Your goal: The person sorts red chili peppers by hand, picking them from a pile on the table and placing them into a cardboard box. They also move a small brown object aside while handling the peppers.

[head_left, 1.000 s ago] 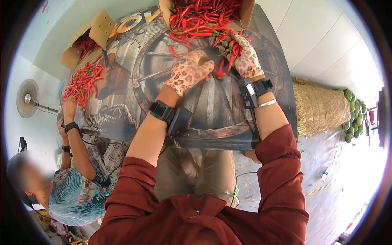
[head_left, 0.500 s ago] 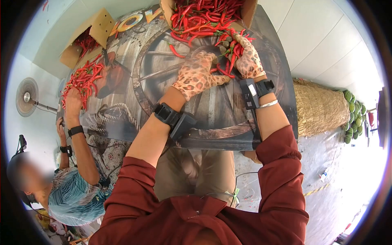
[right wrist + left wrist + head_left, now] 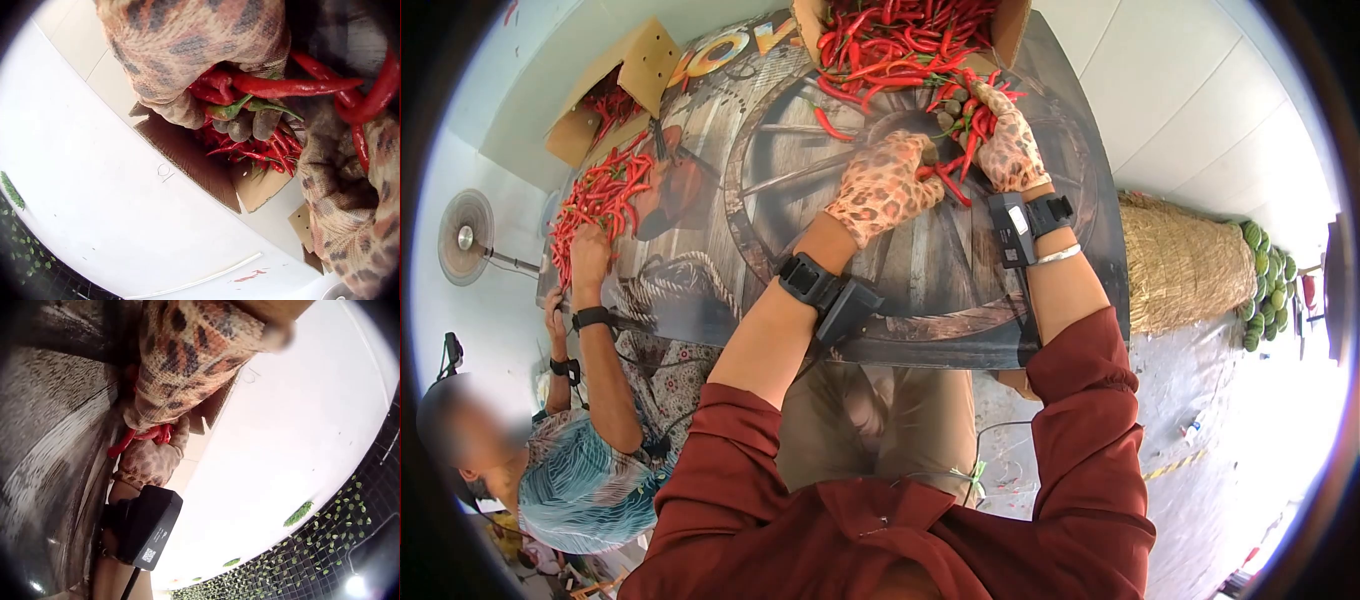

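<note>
Both hands wear leopard-print gloves with dark, soiled fingertips. My right hand [image 3: 1008,148] grips a small bunch of red chili peppers [image 3: 219,87], their green stems poking out past the curled fingers. Just left of it, my left hand [image 3: 887,188] pinches a couple of long red chilies [image 3: 950,185] between thumb and fingers. In the right wrist view the left hand [image 3: 350,206] faces the bunch, with chilies crossing over its fingers. The left wrist view shows the left hand [image 3: 187,362] partly covering the right hand [image 3: 150,462].
A cardboard box [image 3: 1007,35] spills a heap of chilies [image 3: 900,45] onto the printed table [image 3: 800,215]. One loose chili [image 3: 830,125] lies left of it. Another person [image 3: 590,450] at the left handles a second chili pile [image 3: 605,195] near another box [image 3: 625,75].
My left hand has shifted right toward the right hand; its thumb stretched out, then closed on chilies. The right hand stays nearly still with its bunch. The other person's hand moved at their pile.
</note>
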Tool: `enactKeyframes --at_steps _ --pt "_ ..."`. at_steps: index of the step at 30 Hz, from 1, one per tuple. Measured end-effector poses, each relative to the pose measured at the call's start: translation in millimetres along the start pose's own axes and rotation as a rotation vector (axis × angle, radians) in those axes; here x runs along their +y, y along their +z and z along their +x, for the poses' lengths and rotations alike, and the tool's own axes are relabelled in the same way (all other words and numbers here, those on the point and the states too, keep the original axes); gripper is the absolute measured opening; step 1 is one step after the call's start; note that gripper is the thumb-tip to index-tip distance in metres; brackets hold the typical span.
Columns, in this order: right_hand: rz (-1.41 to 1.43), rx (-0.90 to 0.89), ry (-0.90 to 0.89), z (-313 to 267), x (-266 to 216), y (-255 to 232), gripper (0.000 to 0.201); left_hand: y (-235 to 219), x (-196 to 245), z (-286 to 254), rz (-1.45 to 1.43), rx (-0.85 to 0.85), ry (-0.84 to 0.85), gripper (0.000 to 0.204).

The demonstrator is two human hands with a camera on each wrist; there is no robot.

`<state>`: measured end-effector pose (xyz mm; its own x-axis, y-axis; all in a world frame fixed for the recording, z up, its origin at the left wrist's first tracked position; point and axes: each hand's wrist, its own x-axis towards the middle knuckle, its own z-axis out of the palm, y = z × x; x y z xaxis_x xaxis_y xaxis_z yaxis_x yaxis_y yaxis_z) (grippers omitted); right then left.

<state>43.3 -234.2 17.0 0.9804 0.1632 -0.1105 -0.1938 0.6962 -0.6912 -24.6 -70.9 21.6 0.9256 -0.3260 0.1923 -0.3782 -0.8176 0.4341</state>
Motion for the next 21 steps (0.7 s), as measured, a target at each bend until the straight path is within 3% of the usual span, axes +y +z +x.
enactKeyframes --at_steps 5,11,14,18,20,21 --pt "0.075 -0.136 -0.003 9.4 3.2 -8.1 0.023 0.7 -1.3 -2.0 0.011 0.075 0.0 0.04" --pt "0.117 -0.229 0.014 19.0 5.0 -18.4 0.024 -0.5 -3.5 -1.3 -0.013 0.037 -0.001 0.04" --pt "0.124 -0.191 0.008 18.4 5.6 -17.4 0.024 4.5 -6.1 -1.4 -0.006 0.102 -0.03 0.04" --pt "0.122 -0.166 0.01 13.6 3.8 -12.5 0.023 4.5 -8.6 -1.1 -0.072 0.038 -0.11 0.039" --pt "0.109 -0.119 0.003 12.4 3.9 -11.6 0.023 13.5 -15.3 -1.0 -0.039 0.264 -0.058 0.036" --pt "0.11 -0.119 0.003 12.4 3.8 -11.6 0.023 13.6 -17.7 -0.6 -0.039 0.264 -0.058 0.036"
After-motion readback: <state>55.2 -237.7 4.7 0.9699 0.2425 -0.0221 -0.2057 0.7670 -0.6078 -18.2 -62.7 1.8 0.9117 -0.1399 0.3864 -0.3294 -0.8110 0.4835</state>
